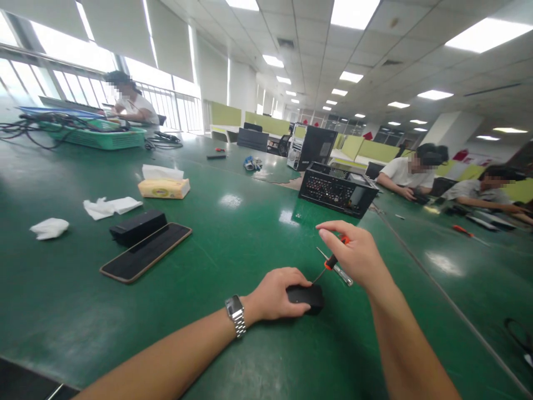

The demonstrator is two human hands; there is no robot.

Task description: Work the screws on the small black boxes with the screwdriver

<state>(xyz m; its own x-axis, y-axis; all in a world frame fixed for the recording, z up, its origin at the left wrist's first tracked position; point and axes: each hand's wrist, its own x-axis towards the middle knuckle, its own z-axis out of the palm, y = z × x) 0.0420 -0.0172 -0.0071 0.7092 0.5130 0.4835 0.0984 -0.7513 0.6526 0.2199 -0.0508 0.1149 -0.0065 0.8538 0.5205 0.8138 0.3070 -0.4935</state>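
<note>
My left hand, wearing a silver watch at the wrist, grips a small black box that lies on the green tabletop. Above and to the right of it, my right hand holds an orange-and-black screwdriver at a slant. Its shaft reaches down to the far edge of the box, and I cannot tell whether the tip sits in a screw. Part of the handle is hidden by the fingers. Just behind lies a second screwdriver with a clear handle, flat on the table.
To the left are a phone, a larger black box, crumpled tissues and a tissue pack. An open computer case lies ahead. A green basket with cables stands far left. Co-workers sit around the table.
</note>
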